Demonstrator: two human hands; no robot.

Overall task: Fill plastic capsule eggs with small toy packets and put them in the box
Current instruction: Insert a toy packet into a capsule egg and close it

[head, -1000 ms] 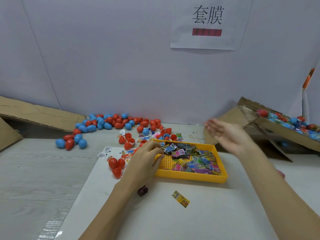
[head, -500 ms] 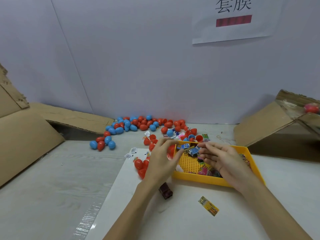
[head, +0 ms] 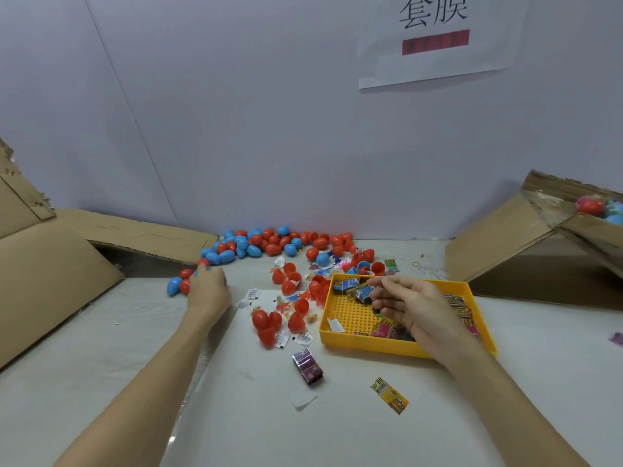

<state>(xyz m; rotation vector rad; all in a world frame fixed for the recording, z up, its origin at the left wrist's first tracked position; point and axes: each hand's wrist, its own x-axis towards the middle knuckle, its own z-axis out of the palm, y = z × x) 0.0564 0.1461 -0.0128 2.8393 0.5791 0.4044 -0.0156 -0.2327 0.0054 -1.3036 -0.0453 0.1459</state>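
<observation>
My left hand [head: 207, 289] lies over a small cluster of red and blue capsule eggs [head: 178, 286] on the left; its fingertips are hidden, so a grip cannot be made out. My right hand [head: 409, 306] hovers over the yellow tray [head: 371, 343] and pinches a blue toy packet [head: 364, 293] between thumb and fingers. Several more packets lie in the tray. A long pile of whole eggs [head: 269, 242] runs along the wall. Open red egg halves [head: 290, 281] sit left of the tray. The cardboard box [head: 499, 244] at right holds filled eggs [head: 591, 206].
A purple packet [head: 307, 367] and a yellow packet [head: 389, 396] lie loose on the white table in front of the tray. Small paper slips are scattered around the red halves. A flattened cardboard box [head: 50, 281] rises at the left. A paper sign [head: 435, 38] hangs on the wall.
My left hand left the tray and went left to the small egg cluster. My right hand came in from the right over the tray and now pinches a blue packet. The view turned left.
</observation>
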